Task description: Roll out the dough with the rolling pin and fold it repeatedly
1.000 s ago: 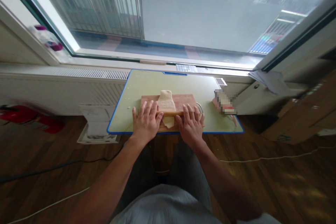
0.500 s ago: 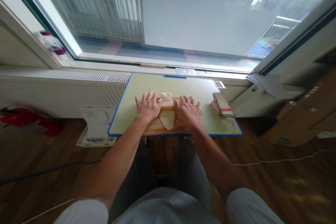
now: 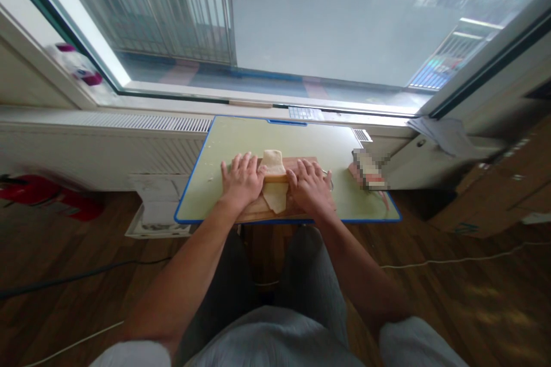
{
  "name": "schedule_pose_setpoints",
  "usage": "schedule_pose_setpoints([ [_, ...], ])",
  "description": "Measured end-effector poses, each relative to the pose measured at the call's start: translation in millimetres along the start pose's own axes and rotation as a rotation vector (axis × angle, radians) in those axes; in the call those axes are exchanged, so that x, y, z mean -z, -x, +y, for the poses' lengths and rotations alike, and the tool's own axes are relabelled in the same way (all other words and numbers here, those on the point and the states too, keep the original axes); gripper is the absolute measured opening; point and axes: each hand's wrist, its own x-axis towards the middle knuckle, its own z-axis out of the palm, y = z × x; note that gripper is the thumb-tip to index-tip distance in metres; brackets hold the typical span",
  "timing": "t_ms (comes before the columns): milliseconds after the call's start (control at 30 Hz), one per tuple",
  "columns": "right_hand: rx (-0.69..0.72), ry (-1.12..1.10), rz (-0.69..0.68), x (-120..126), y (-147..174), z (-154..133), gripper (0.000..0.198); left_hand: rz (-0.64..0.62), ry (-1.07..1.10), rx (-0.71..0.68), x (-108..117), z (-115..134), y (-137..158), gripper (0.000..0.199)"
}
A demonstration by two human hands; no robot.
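Note:
A wooden rolling pin (image 3: pixel 274 179) lies across a flat, pale strip of dough (image 3: pixel 272 161) on a brown wooden board (image 3: pixel 305 163). Over the pin's left end rests my left hand (image 3: pixel 243 179), palm down, its fingers stretched forward and spread. My right hand (image 3: pixel 310 184) lies flat on the right end in the same way, fingers apart. Between the hands only the pin's middle shows; both its ends are hidden under the palms. Dough sticks out on the far and near sides of the pin. Partly behind my right hand is a metal ring (image 3: pixel 330 180).
The board lies on a greenish, blue-edged tabletop (image 3: pixel 241 137). At its right side sits a blurred-out item (image 3: pixel 369 171). A window, sill and radiator (image 3: pixel 159 149) stand behind. A red fire extinguisher (image 3: pixel 47 195) lies left, cardboard boxes (image 3: pixel 503 183) stand right.
The rolling pin and both hands have shifted slightly toward me over the dough, so more dough shows beyond the pin. The view has tilted a little.

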Motion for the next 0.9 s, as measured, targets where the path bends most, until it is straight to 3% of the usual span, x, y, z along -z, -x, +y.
schedule_pose_setpoints([
  [133,0.006,0.003,-0.043,10.5,-32.7,-5.9,0.067,-0.021,-0.003,0.039,-0.3,0.6,-37.6,0.063],
  [233,-0.006,-0.006,-0.038,12.1,-32.9,-7.3,0.066,-0.022,-0.007,0.030,-1.3,-0.2,-39.0,0.064],
  [467,0.010,-0.003,0.083,-7.9,32.4,4.1,0.065,0.018,0.012,-0.041,0.8,-2.7,33.5,0.067],
  [567,0.034,0.015,0.105,-14.3,46.3,8.1,0.067,0.026,0.014,-0.043,0.5,-2.7,49.0,0.068],
  [667,0.013,0.019,0.064,-10.4,29.2,5.8,0.068,0.019,0.009,-0.038,-1.9,-3.1,32.2,0.068],
  [900,-0.014,0.041,-0.085,12.9,-44.7,-11.1,0.069,-0.065,-0.014,0.034,-1.0,-2.9,-47.6,0.068],
])
